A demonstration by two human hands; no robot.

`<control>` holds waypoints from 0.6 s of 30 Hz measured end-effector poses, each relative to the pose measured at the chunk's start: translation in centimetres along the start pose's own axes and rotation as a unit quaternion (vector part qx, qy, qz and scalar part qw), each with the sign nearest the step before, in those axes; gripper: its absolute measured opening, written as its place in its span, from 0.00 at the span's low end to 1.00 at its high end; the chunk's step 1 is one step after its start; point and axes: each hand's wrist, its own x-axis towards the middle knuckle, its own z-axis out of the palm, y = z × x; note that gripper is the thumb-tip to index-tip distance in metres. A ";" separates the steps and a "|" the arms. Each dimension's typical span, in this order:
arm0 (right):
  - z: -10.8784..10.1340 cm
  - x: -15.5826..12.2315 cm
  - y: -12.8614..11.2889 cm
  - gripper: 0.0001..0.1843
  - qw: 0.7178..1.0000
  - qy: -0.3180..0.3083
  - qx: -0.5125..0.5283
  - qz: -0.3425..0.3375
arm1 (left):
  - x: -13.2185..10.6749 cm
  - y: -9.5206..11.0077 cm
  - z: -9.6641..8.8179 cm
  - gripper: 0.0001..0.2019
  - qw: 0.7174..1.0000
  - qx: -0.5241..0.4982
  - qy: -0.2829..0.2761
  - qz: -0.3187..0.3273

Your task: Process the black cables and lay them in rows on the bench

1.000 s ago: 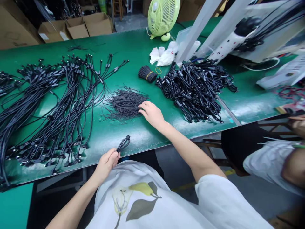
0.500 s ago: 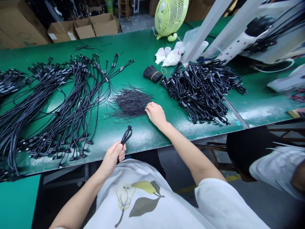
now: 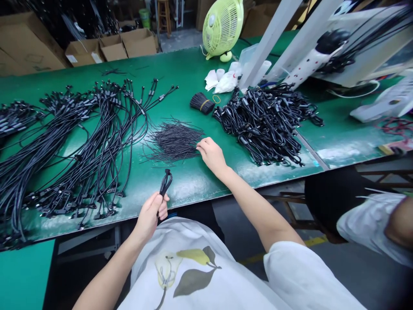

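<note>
My left hand is closed round a folded black cable, held upright just over the near edge of the green table. My right hand rests on the table with its fingertips pinched at the right edge of a loose pile of thin black wire ties. Whether a tie is between the fingers is too small to tell. A banded bundle of ties lies further back.
Long loose black cables spread over the table's left half. A heap of coiled black cables lies to the right. A green fan, white rolls, cardboard boxes stand behind. Another person's sleeve is at lower right.
My left hand has lifted the folded cable slightly and turned it more upright. My right hand has stayed at the edge of the tie pile, its fingers drawn closer together.
</note>
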 end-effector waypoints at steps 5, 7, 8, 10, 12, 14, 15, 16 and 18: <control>-1.7 -2.3 -3.7 0.08 0.990 0.043 0.132 0.024 | 0.9 0.2 1.8 0.24 0.999 -0.031 -0.029 0.001; -1.7 -4.1 -6.4 0.08 0.976 -0.006 0.219 -0.009 | 1.6 0.2 2.4 0.27 0.998 -0.041 -0.038 0.015; -1.7 -5.0 -7.8 0.07 0.965 -0.039 0.257 -0.027 | 2.0 0.3 2.6 0.27 0.998 -0.040 -0.038 0.026; -1.7 -6.8 -10.0 0.07 0.952 -0.085 0.289 -0.052 | 2.8 0.3 2.6 0.25 0.998 -0.016 -0.030 0.056; -1.8 -7.8 -11.2 0.08 0.966 -0.076 0.235 -0.079 | 3.4 0.2 2.1 0.22 0.995 0.041 -0.016 0.095; -2.1 -8.0 -11.7 0.10 0.981 -0.037 0.112 -0.152 | 3.8 -0.1 1.4 0.20 0.981 0.133 0.013 0.142; -2.2 -7.8 -11.8 0.11 0.977 -0.014 0.048 -0.205 | 3.9 -0.2 1.0 0.19 0.966 0.190 0.032 0.172; -2.3 -7.4 -11.8 0.12 0.965 0.006 -0.007 -0.264 | 4.0 -0.2 0.6 0.17 0.947 0.249 0.049 0.199; -2.6 -6.4 -11.8 0.13 0.926 0.027 -0.076 -0.369 | 4.2 -0.2 -0.1 0.14 0.908 0.343 0.067 0.230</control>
